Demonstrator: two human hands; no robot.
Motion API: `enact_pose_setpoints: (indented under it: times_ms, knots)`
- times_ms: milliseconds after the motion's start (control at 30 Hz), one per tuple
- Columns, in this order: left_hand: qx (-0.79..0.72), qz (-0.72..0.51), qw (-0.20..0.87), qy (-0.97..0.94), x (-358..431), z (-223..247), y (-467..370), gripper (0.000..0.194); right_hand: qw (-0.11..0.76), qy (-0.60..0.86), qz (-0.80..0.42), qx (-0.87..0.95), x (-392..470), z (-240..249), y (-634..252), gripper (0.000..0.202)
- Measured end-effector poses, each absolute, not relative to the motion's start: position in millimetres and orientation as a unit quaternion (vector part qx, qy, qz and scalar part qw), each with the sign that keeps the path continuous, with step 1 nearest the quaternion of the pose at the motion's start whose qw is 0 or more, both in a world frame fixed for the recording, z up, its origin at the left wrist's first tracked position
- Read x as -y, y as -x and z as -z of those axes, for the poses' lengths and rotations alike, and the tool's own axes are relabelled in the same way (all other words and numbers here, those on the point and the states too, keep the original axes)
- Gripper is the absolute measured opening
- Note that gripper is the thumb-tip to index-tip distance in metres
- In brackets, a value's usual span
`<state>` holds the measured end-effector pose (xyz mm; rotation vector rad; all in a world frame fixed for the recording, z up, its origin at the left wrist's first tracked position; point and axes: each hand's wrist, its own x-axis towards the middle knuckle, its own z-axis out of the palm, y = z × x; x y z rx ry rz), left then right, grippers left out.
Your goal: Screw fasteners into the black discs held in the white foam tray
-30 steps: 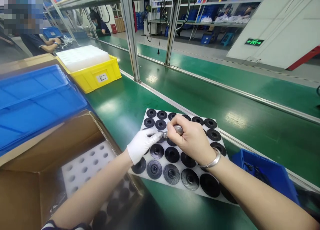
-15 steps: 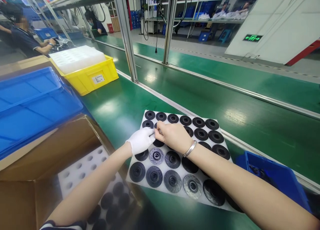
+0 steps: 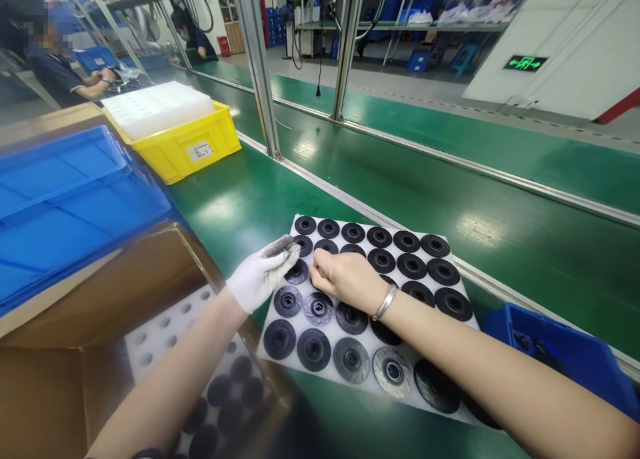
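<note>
A white foam tray [image 3: 306, 321] lies on the green bench, with rows of round black discs [image 3: 352, 360] set in it, several of them greyish, each with a hub at its centre. My left hand [image 3: 261, 276], in a white glove with smudged fingertips, hovers by the tray's left edge, its fingers stretched out and palm partly turned up. Over the middle of the tray is my bare right hand [image 3: 347, 278], thumb and fingers pinched together. What the pinch holds, if anything, is hidden. My right forearm covers part of the discs.
On the left stand an open cardboard box [image 3: 45, 386] holding foam and black discs, blue bins [image 3: 75, 179], and a yellow crate [image 3: 185, 149] with white foam. A blue bin [image 3: 565, 359] with dark parts sits right. Metal posts [image 3: 257, 66] rise behind; co-workers sit farther off.
My left hand has drawn away leftward from my right hand, and its fingers have straightened out. My right hand stays pinched over the tray. The view has shifted slightly.
</note>
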<state>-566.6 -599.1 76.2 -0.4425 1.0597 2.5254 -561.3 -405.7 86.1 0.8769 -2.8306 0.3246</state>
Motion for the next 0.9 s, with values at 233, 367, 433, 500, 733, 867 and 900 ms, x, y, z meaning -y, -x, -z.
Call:
enact_pose_setpoints:
  times_ms: [233,367,433,500,733,867,900]
  knots:
    - [-0.456,-0.874,0.130,0.105,598,-69,553,0.017,0.087,-0.261,-0.059,0.959,412,-105,562,0.017]
    - [-0.566,-0.812,0.124,0.067,608,-70,544,0.028,0.178,-0.209,-0.126,0.953,409,-142,564,0.019]
    - [-0.633,-0.762,0.133,0.038,612,-70,540,0.032,0.197,-0.186,-0.187,0.944,406,-157,564,0.020]
    - [-0.722,-0.682,0.113,-0.015,613,-70,538,0.029,0.189,-0.189,-0.235,0.934,406,-166,563,0.021]
    - [-0.936,-0.295,-0.005,-0.193,608,-65,537,0.049,0.149,-0.265,-0.287,0.909,420,-153,553,0.017]
    - [-0.954,-0.203,-0.022,-0.217,607,-67,536,0.042,0.157,-0.288,-0.259,0.908,428,-147,554,0.020]
    - [-0.957,-0.189,-0.026,-0.219,607,-68,536,0.040,0.163,-0.292,-0.248,0.909,430,-146,554,0.021]
